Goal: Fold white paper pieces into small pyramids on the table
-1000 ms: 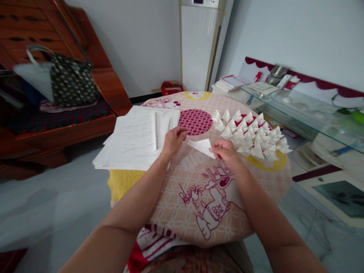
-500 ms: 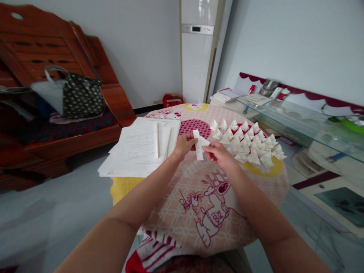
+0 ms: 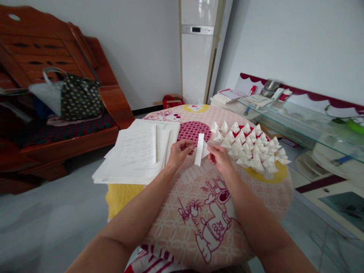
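A folded white paper piece (image 3: 200, 149) with a narrow upright strip is held over the middle of the round table. My right hand (image 3: 219, 156) pinches its right side between thumb and fingers. Just left of the strip is my left hand (image 3: 181, 152), its fingers loosely curved and apart, with a small gap to the paper. To the right, several folded white paper pyramids (image 3: 250, 146) stand in a close group. On the left lies a stack of white sheets (image 3: 133, 151), the top one covered with writing.
A pink patterned cloth (image 3: 182, 216) covers the table. Left of it stands a wooden bench (image 3: 65, 140) with a dark patterned bag (image 3: 81, 96). A glass shelf (image 3: 313, 129) with household things runs along the right. Behind is a tall white cabinet-like unit (image 3: 196, 68).
My left hand has let go of the paper and drawn slightly left and down. The paper has turned a little in my right hand. The view has shifted slightly.
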A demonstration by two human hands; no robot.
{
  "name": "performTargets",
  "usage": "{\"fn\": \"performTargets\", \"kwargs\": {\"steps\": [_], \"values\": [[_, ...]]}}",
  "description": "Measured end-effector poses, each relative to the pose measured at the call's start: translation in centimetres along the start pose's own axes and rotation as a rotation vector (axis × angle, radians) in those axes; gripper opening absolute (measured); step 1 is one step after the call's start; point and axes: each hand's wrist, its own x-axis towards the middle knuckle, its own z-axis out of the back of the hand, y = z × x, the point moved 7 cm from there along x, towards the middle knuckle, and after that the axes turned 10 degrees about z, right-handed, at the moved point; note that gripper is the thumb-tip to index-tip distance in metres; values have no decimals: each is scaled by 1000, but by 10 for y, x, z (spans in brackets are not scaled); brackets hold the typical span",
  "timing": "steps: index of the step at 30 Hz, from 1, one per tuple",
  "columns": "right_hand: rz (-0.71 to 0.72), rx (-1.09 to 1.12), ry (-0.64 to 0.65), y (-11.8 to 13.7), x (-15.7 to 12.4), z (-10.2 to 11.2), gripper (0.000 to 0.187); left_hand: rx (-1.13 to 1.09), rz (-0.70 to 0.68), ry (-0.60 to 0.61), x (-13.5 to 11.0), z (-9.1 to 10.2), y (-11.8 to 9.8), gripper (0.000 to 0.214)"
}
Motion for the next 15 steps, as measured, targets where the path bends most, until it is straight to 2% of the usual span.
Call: {"fn": "performTargets", "kwargs": {"steps": [5,10,12,15], "values": [[26,-83,35,10,-8,-6,32,50,-28,62,-5,-7,-3,25],[11,-125,21,16,-13,-7,29,115,-58,29,-10,-10,-7,30],[-1,-114,24,16,-14,-6,30,93,-38,31,-11,-11,-7,31],[-33,-58,66,12,-14,-7,31,-15,58,103,-12,-14,-2,31]]}}
